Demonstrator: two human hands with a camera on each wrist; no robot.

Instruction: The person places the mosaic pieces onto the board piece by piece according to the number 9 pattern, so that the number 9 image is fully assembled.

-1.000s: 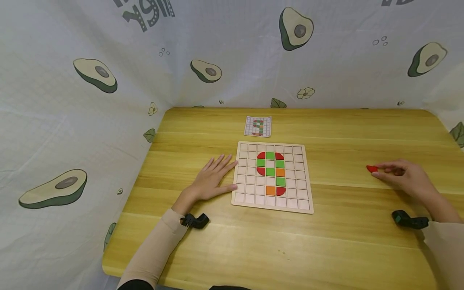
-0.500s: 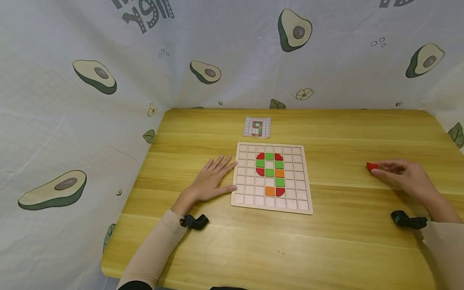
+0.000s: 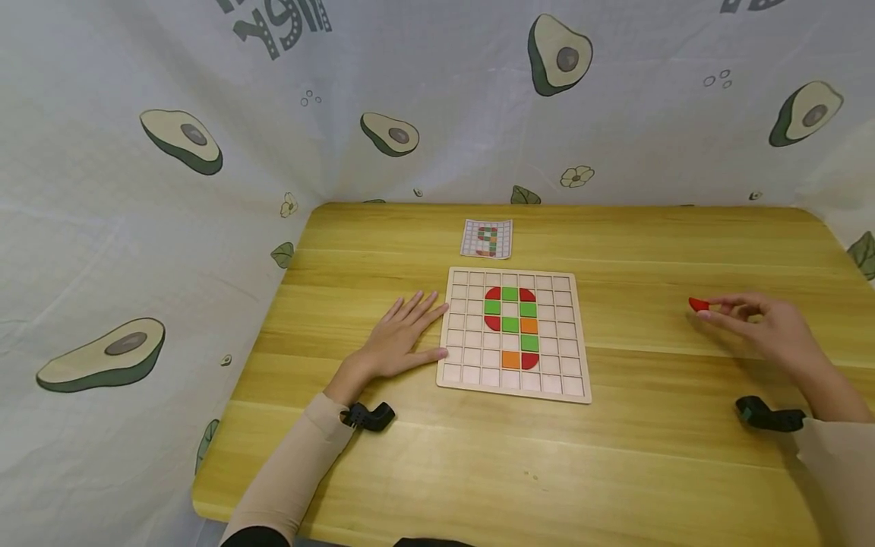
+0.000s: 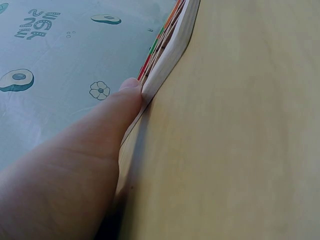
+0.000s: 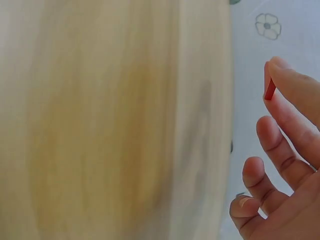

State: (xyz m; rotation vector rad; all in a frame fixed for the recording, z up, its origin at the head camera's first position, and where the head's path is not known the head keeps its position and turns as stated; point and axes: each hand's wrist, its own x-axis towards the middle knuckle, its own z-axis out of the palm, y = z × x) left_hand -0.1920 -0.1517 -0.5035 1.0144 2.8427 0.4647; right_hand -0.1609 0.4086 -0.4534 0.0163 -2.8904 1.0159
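Observation:
My right hand (image 3: 769, 327) pinches a small red tile (image 3: 699, 304) between thumb and index finger, over the right part of the table. Up close in the right wrist view, the tile (image 5: 269, 82) shows its thin side, and the other fingers curl loosely. With fingers spread, my left hand (image 3: 396, 342) lies on the table, its thumb and a fingertip at the left edge of the wooden grid board (image 3: 563, 384). In the left wrist view the thumb (image 4: 117, 107) meets the board's side. Red, green and orange tiles (image 3: 510, 324) form a 9-like figure on the board.
Behind the board lies a small printed card (image 3: 468, 247) showing a coloured 9 on a grid. The wooden table (image 3: 656, 471) backs onto a white curtain (image 3: 451, 68) with avocado prints. Black wrist cameras (image 3: 369, 416) sit at both sleeves.
My right hand has lifted the red tile slightly upward and away from me, and the tile has turned a little. My left hand and the board stay in place.

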